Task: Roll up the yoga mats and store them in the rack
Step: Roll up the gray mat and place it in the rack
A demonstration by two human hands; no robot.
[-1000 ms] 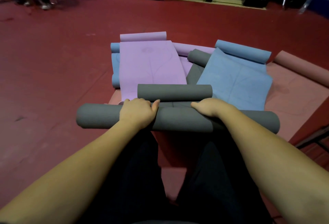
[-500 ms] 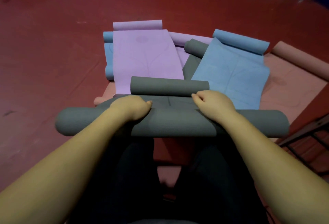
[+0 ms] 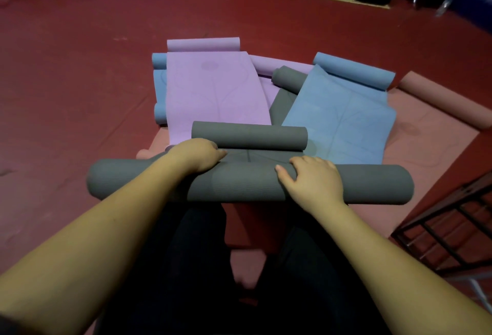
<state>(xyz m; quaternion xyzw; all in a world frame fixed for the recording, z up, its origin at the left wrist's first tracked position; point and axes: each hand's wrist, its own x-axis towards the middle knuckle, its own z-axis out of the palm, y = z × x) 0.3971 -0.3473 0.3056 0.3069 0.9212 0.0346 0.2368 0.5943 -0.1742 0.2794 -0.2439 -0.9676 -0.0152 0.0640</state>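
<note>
Nearest, at frame centre: large grey roll (image 3: 372,184), lying crosswise above dark-trousered legs. On its top, left hand (image 3: 198,155), fingers curled over the far edge, gripping. Right hand (image 3: 312,181) resting on top just right of centre, fingers spread and bent, pressing on the roll. Between the two hands, a short flat strip of grey mat (image 3: 255,156) with a line marking. Just beyond, touching that strip, smaller grey roll (image 3: 249,136). Lower right: dark metal rack (image 3: 447,231), well apart from the hands. Farther up: purple mat (image 3: 213,89) half unrolled, blue mat (image 3: 343,113) to its right, pink mat (image 3: 426,135) beneath, all on red floor (image 3: 80,68).
</note>
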